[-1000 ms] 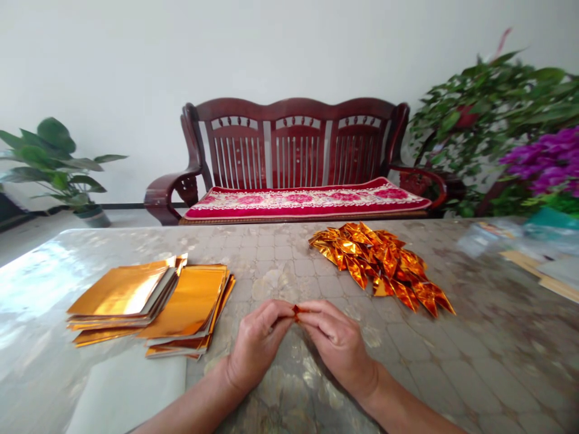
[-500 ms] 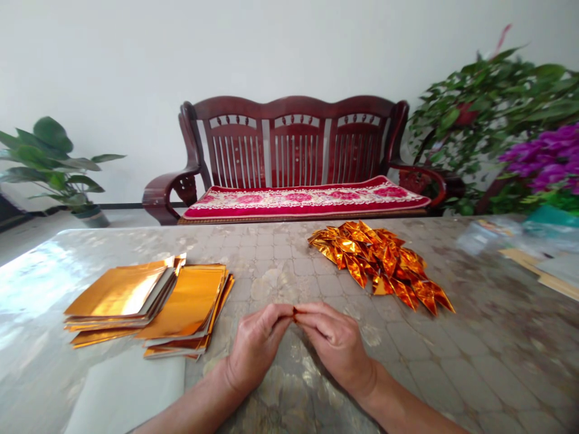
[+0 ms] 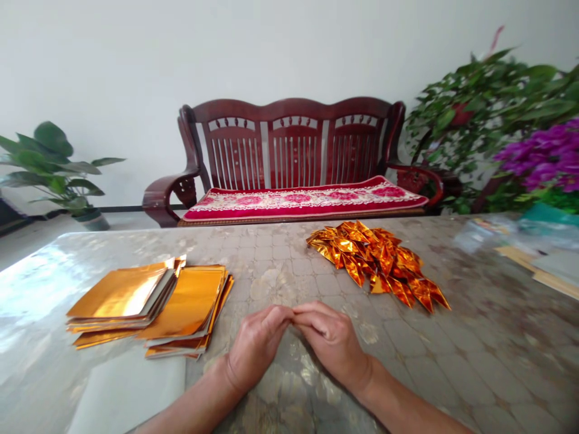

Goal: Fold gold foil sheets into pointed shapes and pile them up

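- Pinching w/ both hands, your fingertips meet over the table [image 3: 266,256], approx. mid-width, well short of its far edge.
- Your L hand [image 3: 259,342]: thumb + fingers clenched at the tips on the foil bit, knuckles bent.
- Your R hand [image 3: 333,345]: same grip from the other side, its tips touching the L ones.
- Foil bit: betw. your tips, fully covered by them now; a speck of it showed there half a sec ago.
- Can't tell if either of your wrists rests on the table.
- L stack [image 3: 118,293] of foil sheets: toward the table's left edge, shiny gold side up, edges uneven.
- R stack [image 3: 189,300]: more foil sheets, touching the L stack, nearer your L hand, a bit fanned out.
- Pale sheet [image 3: 131,389]: flat, nearer you than the stacks, your L forearm passing over part of it. Can't tell if it runs under them.
- Folded pile [image 3: 375,259]: pointed orange foil pieces heaped R of middle, top end close to the far edge, well apart from your R hand.
- Plastic bag [image 3: 484,234], teal thing [image 3: 549,216] + tan card [image 3: 520,258]: by the far edge, toward the table's R end, blurry.
- Past the far edge: dark red sofa [image 3: 296,113] w/ a patterned cover [image 3: 307,200] on its seat.
- Past the far-L corner: potted plant [image 3: 52,155].
- R of the sofa: leafy plant [image 3: 488,102], w/ purple flowers [image 3: 545,158] beside it.
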A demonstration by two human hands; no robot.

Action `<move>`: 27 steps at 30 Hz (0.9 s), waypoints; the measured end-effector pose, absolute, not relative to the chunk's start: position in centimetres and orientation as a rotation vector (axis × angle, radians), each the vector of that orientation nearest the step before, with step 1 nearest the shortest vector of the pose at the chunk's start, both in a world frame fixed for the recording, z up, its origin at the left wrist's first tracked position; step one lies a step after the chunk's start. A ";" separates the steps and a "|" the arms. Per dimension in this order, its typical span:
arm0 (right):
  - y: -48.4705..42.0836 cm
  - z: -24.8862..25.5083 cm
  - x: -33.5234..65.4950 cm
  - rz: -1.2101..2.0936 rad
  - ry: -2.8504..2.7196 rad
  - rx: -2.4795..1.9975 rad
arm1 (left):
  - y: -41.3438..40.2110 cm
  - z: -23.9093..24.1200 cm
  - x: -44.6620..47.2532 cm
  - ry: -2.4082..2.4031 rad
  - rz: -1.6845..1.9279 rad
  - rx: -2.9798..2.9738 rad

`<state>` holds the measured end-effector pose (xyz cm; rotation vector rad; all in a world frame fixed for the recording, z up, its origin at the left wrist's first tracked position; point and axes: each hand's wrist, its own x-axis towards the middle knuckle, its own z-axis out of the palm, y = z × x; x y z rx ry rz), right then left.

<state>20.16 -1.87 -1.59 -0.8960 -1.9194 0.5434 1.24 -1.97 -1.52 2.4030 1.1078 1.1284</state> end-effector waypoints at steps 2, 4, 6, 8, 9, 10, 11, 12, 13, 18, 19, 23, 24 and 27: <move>-1.7 -1.7 20.4 0.577 -1.904 -0.913 | -1.7 -1.8 1.2 1.102 1.121 2.311; -1.5 -1.8 20.7 0.591 -1.894 -0.931 | -1.3 -2.1 1.1 1.065 1.114 2.257; -1.3 -1.9 21.1 0.603 -1.902 -0.955 | -0.9 -2.4 0.8 1.045 1.110 2.223; -1.2 -2.1 21.4 0.626 -1.930 -0.974 | -0.6 -2.6 0.6 1.052 1.089 2.200; -1.1 -2.1 21.6 0.641 -1.948 -0.980 | -0.6 -2.7 0.5 1.066 1.071 2.187; -1.1 -2.1 21.7 0.657 -1.963 -0.982 | -0.5 -2.7 0.4 1.083 1.051 2.175; -1.0 -2.1 21.8 0.671 -1.976 -0.983 | -0.6 -2.7 0.3 1.099 1.029 2.165; -1.0 -2.1 21.8 0.683 -1.987 -0.981 | -0.6 -2.7 0.2 1.116 1.008 2.159; -0.9 -2.0 21.9 0.691 -1.997 -0.977 | -0.7 -2.6 0.2 1.130 0.986 2.158; -0.7 -2.1 22.2 0.676 -2.035 -0.958 | -0.7 -2.2 0.0 1.182 0.917 2.190; -0.6 -2.1 22.3 0.660 -2.038 -0.962 | -0.7 -2.2 0.0 1.182 0.906 2.199; -0.4 -2.1 22.5 0.616 -2.052 -0.972 | -0.4 -2.3 0.0 1.158 0.889 2.211; -0.3 -2.1 22.6 0.608 -2.058 -0.969 | -0.3 -2.4 0.0 1.154 0.891 2.211; -0.2 -2.1 22.6 0.570 -2.078 -0.947 | -0.2 -2.4 0.0 1.165 0.901 2.215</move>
